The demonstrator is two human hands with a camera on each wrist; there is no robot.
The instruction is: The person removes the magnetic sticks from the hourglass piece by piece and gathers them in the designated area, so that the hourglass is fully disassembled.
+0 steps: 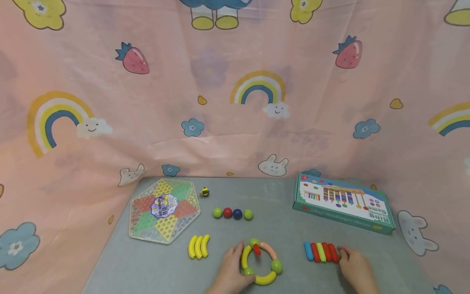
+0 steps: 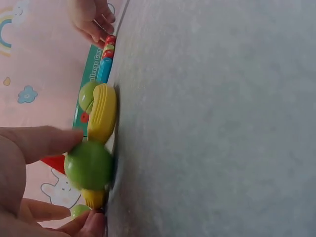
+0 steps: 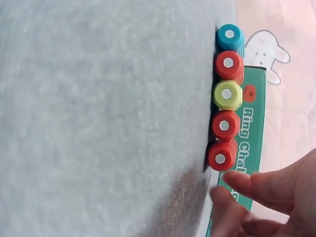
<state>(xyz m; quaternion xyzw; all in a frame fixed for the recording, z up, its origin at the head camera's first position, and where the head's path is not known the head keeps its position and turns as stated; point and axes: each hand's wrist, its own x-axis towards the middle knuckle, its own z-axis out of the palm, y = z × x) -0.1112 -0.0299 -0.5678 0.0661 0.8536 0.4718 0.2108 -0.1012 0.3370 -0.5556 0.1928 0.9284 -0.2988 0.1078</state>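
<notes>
My left hand grips the left side of a ring of magnetic toy pieces. Two yellow curved rods, one pink curved rod and three green balls make up this ring. From its far ball a red rod sticks up. In the left wrist view the thumb presses a green ball, with the other fingers by a yellow rod. At the right end of a row of short straight rods, blue, red and yellow-green, is my right hand. Its fingertips are close beside the end red rod, loosely bent.
Left of the ring lie yellow curved rods. Farther back, green, red and blue balls form a row. A hexagonal board game and a small bee figure are at back left, a green game box at back right.
</notes>
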